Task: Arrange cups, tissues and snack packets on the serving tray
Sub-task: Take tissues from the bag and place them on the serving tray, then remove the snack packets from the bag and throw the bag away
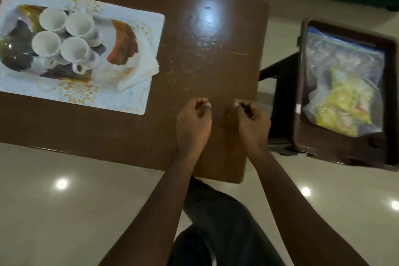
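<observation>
Nearest us, our dark-trousered legs [218, 222] show over the pale glossy floor [64, 211], with both forearms reaching forward above the near edge of the brown bench [129, 127]. Our left hand [193, 122] and right hand [251, 122] sit side by side over the bench, a small gap between them, each curled into a loose fist with the thumb tucked against the fingers; we hold nothing in either.

Farther out on the right, off the bench, a dark bin [302, 101] stands on the floor. Inside it lies a clear bag [345, 58] holding yellow snack packets [343, 101]. The bench corner sits between our right hand and the bin.

Far left on the bench, a white patterned mat [133, 97] carries the tray [124, 41]. Four white cups [64, 39] stand clustered in two rows on the tray, touching one another. Folded tissues [142, 65] rest over the tray's right edge, beside the cups.
</observation>
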